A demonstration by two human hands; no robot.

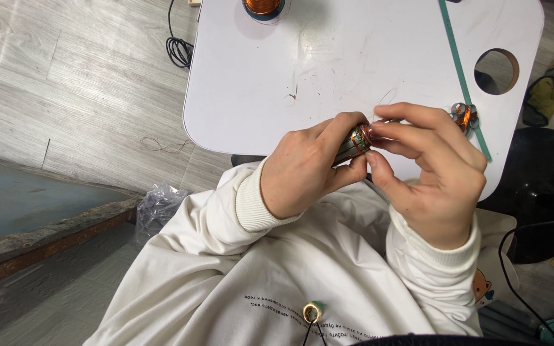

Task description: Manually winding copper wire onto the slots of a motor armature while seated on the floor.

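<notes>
Seen from above: small motor armature (354, 144) gripped firmly in left hand (306, 170) over white table (328, 57) edge, steadied for winding; copper wire (368, 132) pinched between right hand (434, 170) fingertips at its end.

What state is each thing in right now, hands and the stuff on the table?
left hand: closed around the wound metal core
right hand: fingertips pinching the core's end
copper wire spool: upright at the table edge
small coil: lying on table
green strip: lying flat
</notes>
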